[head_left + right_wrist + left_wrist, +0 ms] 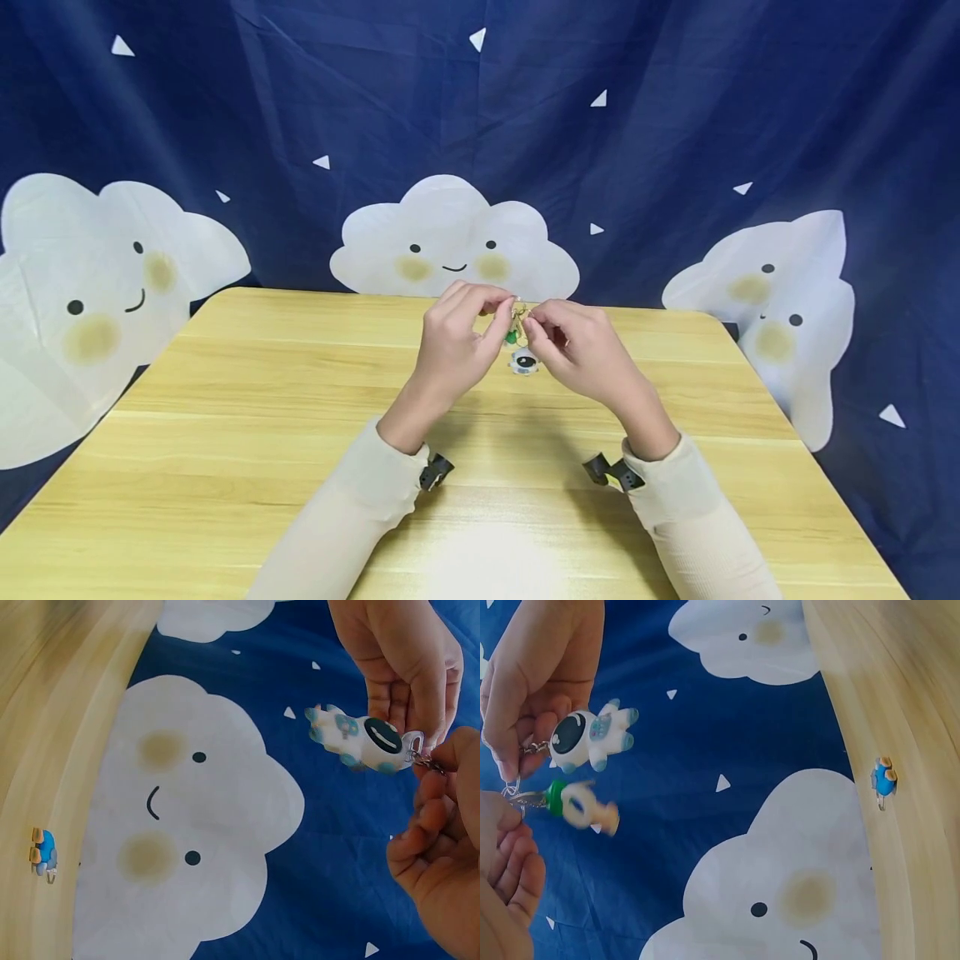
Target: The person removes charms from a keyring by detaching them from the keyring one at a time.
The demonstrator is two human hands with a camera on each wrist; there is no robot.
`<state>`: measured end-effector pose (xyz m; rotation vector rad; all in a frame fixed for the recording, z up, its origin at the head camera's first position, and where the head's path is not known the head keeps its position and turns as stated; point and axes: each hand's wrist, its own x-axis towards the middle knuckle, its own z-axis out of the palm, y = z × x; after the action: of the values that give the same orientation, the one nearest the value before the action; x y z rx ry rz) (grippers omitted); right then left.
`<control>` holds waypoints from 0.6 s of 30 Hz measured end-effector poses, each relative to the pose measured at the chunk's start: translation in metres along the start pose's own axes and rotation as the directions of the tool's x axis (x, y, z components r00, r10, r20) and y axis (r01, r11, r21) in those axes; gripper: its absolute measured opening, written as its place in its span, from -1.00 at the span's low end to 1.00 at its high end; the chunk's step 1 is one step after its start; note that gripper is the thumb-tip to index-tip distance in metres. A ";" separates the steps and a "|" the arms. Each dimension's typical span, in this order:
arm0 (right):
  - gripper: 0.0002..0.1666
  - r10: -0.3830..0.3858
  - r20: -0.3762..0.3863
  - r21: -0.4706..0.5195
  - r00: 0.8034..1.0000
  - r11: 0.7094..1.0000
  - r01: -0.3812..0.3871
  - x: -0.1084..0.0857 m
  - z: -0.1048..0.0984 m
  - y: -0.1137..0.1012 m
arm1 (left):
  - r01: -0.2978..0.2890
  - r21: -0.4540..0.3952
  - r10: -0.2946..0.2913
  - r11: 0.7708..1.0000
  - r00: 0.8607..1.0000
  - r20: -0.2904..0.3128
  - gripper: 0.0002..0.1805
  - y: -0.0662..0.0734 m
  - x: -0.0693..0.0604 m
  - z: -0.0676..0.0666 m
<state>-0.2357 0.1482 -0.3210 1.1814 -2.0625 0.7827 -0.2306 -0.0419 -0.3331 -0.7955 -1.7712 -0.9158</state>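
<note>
The astronaut charm [594,735] is showing white with pale teal trim and a dark visor [568,736]; the other charm [591,817] is displaying green, cream and tan. The figurine [884,780] is showing blue and tan-orange. Pale yellow wood grain is streaking the desk [262,467]. White, yellow-cheeked clouds [454,225] and white triangles [478,38] are patterning the navy curtain [420,92].

Cream sleeves [348,504] bear black wrist devices [437,472].

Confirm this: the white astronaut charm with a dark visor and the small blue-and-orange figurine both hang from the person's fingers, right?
Not quite: the small blue-and-orange figurine lies on the light wooden table, as the left wrist view shows. The white dark-visored astronaut charm does hang from the fingers.
</note>
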 end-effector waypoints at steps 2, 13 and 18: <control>-0.77 0.004 0.012 0.007 1.000 1.000 -0.004 0.000 0.000 0.000 | 0.011 -0.007 -0.011 1.000 1.000 0.000 -0.95 0.000 0.000 0.000; -0.78 0.030 0.028 -0.005 0.999 1.000 -0.030 0.000 -0.005 -0.002 | -0.015 -0.001 0.015 1.000 0.996 0.088 -0.94 -0.005 -0.001 -0.001; -0.80 0.035 0.030 -0.014 0.999 0.999 -0.034 0.000 -0.008 -0.002 | -0.048 0.026 0.045 0.999 0.992 0.118 -0.93 -0.005 -0.001 -0.002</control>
<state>-0.2325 0.1533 -0.3156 1.1601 -2.1150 0.7698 -0.2336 -0.0459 -0.3350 -0.8843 -1.8559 -0.8259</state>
